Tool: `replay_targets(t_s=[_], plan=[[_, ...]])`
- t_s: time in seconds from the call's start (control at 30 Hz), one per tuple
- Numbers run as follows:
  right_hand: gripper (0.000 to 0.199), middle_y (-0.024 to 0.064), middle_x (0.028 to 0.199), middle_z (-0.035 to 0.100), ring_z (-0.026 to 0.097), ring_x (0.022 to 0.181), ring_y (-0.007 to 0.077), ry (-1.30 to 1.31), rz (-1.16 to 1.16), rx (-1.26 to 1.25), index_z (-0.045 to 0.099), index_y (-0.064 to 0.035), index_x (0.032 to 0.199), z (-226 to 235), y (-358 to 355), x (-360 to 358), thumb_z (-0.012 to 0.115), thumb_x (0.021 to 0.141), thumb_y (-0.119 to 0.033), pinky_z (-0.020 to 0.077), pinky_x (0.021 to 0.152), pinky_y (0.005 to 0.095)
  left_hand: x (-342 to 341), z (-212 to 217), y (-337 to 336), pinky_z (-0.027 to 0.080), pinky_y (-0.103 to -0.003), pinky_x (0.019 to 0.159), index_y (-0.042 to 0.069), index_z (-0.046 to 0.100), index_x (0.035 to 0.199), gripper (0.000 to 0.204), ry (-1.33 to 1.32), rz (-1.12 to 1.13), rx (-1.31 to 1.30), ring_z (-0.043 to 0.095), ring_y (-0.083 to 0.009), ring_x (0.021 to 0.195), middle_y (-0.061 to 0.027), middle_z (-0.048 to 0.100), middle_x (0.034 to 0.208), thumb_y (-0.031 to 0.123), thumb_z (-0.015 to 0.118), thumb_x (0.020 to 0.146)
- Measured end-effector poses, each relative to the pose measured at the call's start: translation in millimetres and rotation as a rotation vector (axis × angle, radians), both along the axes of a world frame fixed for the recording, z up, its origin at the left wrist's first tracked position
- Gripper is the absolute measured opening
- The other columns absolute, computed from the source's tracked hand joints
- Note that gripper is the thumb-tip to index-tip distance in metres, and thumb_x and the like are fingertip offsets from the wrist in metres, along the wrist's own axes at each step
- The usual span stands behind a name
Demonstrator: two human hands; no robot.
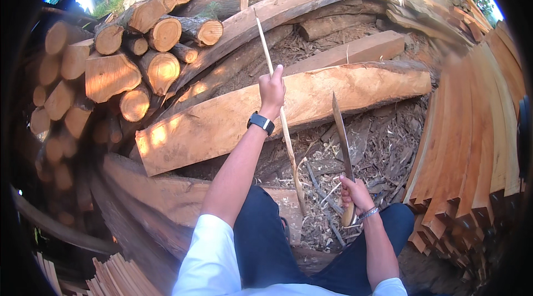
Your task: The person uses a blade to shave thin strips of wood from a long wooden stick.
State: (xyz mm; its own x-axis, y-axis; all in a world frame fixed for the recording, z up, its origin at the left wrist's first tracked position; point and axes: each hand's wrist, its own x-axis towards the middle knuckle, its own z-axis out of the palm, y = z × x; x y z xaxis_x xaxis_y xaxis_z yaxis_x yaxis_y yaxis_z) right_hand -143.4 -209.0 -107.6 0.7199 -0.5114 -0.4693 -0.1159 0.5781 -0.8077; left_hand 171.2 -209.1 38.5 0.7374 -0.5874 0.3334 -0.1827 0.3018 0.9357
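My left hand (pixel 272 92) is closed around the middle of a long, thin, peeled wooden stick (pixel 290 149). The stick stands tilted, its thin tip up and to the left, its lower end by the wood chips near my knees. In my right hand (pixel 357 195) I grip a machete (pixel 342 139) by its wooden handle, the long blade pointing up and slightly left. Blade and stick are apart. Just beyond both hands lies a big flat-sawn timber slab (pixel 222 124), bark along its lower edge.
Cut logs (pixel 164 68) are piled at the left. Sawn boards (pixel 461 129) stack up at the right. Wood shavings and bark (pixel 327 185) cover the ground between my legs. Thin wooden strips (pixel 119 276) lie at the lower left, and a long beam (pixel 288 4) stretches behind the slab.
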Motion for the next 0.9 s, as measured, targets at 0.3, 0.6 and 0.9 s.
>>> replay_targets(t_s=[0.3, 0.6, 0.9], plan=[[0.034, -0.0029, 0.052, 0.04, 0.038, 0.038, 0.0066, 0.014, -0.02, -0.096, 0.042, -0.0113, 0.07, -2, 1, 8, 0.062, 0.09, -0.031, 0.0332, 0.034, 0.0247, 24, -6, 10, 0.028, -0.02, 0.029, 0.017, 0.032, 0.05, 0.053, 0.272, -0.527, -0.051, 0.031, -0.0078, 0.03, 0.0034, 0.031, 0.038, 0.041, 0.045, 0.095], [0.031, -0.0036, 0.052, 0.039, 0.039, 0.039, 0.0063, 0.049, -0.005, -0.124, 0.043, -0.0108, 0.072, 0, 0, 8, 0.062, 0.09, -0.028, 0.034, 0.035, 0.0246, 17, -16, 2, 0.027, -0.017, 0.029, 0.019, 0.029, 0.048, 0.064, 0.31, -0.641, -0.033, 0.031, -0.0052, 0.029, 0.0059, 0.027, 0.037, 0.068, 0.041, 0.087], [0.035, -0.0039, 0.052, 0.04, 0.039, 0.038, 0.006, 0.058, -0.036, -0.128, 0.042, -0.011, 0.07, -4, 0, 10, 0.064, 0.088, -0.032, 0.0341, 0.034, 0.0242, 1, 0, 11, 0.027, -0.018, 0.027, 0.019, 0.026, 0.047, 0.069, 0.29, -0.705, -0.097, 0.031, -0.0056, 0.027, 0.0056, 0.028, 0.037, 0.078, 0.036, 0.081]])
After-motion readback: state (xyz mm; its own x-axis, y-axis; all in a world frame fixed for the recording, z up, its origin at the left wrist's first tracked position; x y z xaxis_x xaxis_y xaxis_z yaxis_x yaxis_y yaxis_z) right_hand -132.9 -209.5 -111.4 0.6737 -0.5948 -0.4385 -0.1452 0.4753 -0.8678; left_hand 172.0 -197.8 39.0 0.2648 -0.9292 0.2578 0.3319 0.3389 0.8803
